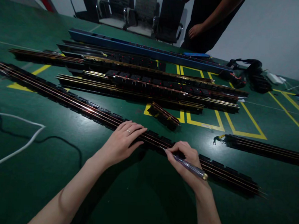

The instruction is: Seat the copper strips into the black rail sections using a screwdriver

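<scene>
The right hand (184, 160) had its fingers (180, 147) closed around a screwdriver (188, 165) whose tip touched the long strip (65, 97) near its middle, and the left hand (120, 142) laid its fingers (135, 131) open and flat on the strip just beside. The strip lay across the floor (135, 198), and the work looked about halfway along it, though which half was finished could not be told. Beyond the strip lay a short piece (164, 115) and more strips (150, 87), touched by neither hand.
</scene>
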`<state>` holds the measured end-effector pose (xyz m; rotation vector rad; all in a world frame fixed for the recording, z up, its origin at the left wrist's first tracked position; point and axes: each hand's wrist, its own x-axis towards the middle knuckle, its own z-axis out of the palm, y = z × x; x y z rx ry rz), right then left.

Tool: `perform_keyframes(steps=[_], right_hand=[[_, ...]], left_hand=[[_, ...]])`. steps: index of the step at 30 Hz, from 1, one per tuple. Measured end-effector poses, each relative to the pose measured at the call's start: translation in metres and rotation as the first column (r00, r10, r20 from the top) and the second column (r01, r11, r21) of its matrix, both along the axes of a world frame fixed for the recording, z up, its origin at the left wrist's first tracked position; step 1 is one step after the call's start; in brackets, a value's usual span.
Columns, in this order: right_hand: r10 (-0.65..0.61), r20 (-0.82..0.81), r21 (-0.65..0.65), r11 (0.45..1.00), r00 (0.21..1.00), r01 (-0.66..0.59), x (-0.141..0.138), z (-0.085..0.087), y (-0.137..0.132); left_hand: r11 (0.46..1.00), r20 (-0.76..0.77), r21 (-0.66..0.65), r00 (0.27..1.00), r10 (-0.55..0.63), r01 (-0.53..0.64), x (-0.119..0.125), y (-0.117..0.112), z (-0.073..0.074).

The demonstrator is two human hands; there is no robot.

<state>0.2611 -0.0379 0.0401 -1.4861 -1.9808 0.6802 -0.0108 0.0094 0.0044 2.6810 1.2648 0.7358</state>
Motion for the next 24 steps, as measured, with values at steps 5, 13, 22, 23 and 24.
perform_keyframes(steps=[5, 13, 22, 23, 24], right_hand=[[0.005, -0.009, 0.035, 0.999, 1.0, -0.005, 0.004, 0.005, 0.003], [-0.023, -0.017, 0.0, 1.0, 1.0, 0.023, 0.007, 0.006, 0.003], [-0.03, -0.024, 0.0, 1.0, 0.999, 0.03, 0.004, 0.0, 0.002], [-0.03, -0.023, 0.011, 0.999, 0.999, 0.031, 0.005, -0.001, 0.002], [-0.032, -0.018, 0.02, 0.999, 0.999, 0.032, 0.006, -0.001, 0.002]], left_hand=[[1.0, -0.056, 0.021, 0.998, -0.009, 0.01, 0.009, 0.003, 0.002], [0.989, -0.054, 0.081, 0.991, 0.126, -0.122, -0.034, 0.006, 0.002], [0.999, 0.0, -0.043, 1.0, -0.007, 0.007, -0.001, 0.005, -0.004], [0.998, 0.005, -0.062, 1.0, -0.014, 0.014, 0.0, 0.006, -0.003], [0.996, 0.006, -0.082, 1.0, -0.022, 0.022, 0.0, 0.006, -0.002]])
